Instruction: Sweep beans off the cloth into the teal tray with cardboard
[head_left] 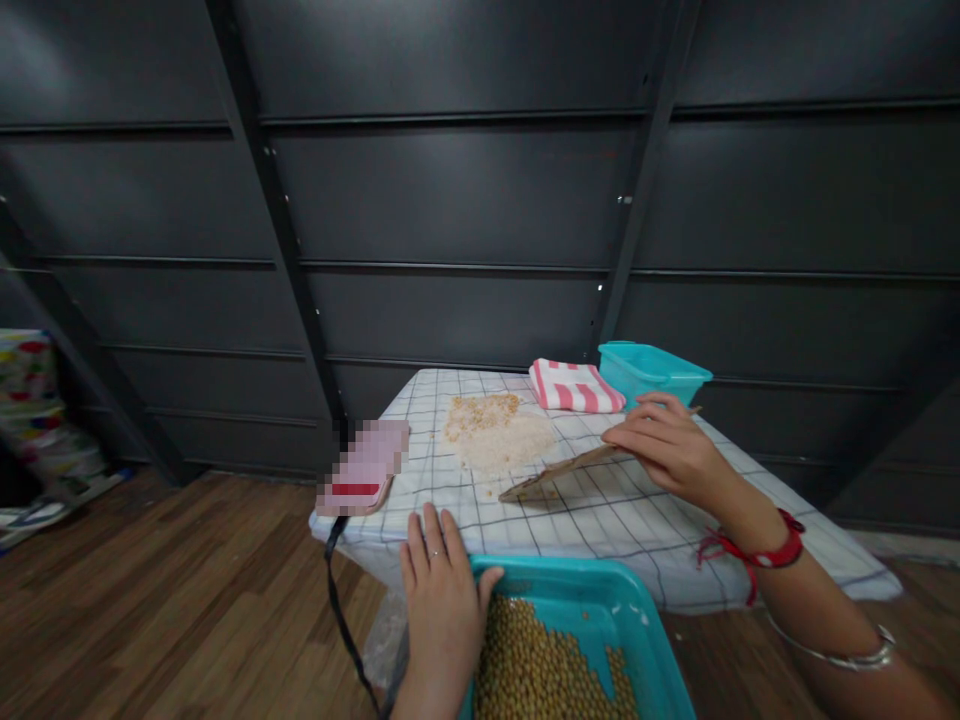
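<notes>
My right hand [675, 450] is closed on the upper edge of a thin brown piece of cardboard [559, 473]. The cardboard is tilted, its lower left end touching the checked cloth, with a few loose beans around it. Beyond it lies a pale, grainy patch [510, 445] of what looks like rice, with yellowish kernels [480, 412] along its far left part. My left hand [442, 605] has its fingers stretched out flat at the table's front edge, its thumb over the rim of a turquoise tray [600, 570]. Greenish-yellow beans [540, 665] fill much of that tray.
A pink phone [367, 465] lies at the table's left edge, with a black strap [337, 590] hanging down. A pink-and-white striped towel [574, 387] and a second turquoise container [652, 372] stand at the back right. Behind the table [427, 385] rises a dark panel wall [450, 190].
</notes>
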